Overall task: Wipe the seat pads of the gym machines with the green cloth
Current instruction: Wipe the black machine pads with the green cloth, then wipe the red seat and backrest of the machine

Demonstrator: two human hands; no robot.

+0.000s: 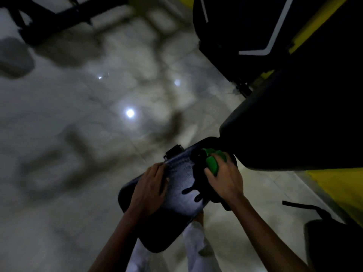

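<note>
A black seat pad (176,195) of a gym machine lies below me, shiny with a light glare on it. My left hand (150,190) rests on its left edge, fingers curled over the rim. My right hand (224,180) grips a bunched green cloth (213,160) and presses it on the far right end of the pad, beside the larger black back pad (294,122). Part of the cloth is hidden under my fingers.
The machine's yellow frame (337,185) runs along the right side. Another black pad with a white stripe (235,26) stands at the top right. A black machine base (59,16) crosses the top left. Pale glossy floor tiles (78,114) spread left. My white trousers (194,242) show below the pad.
</note>
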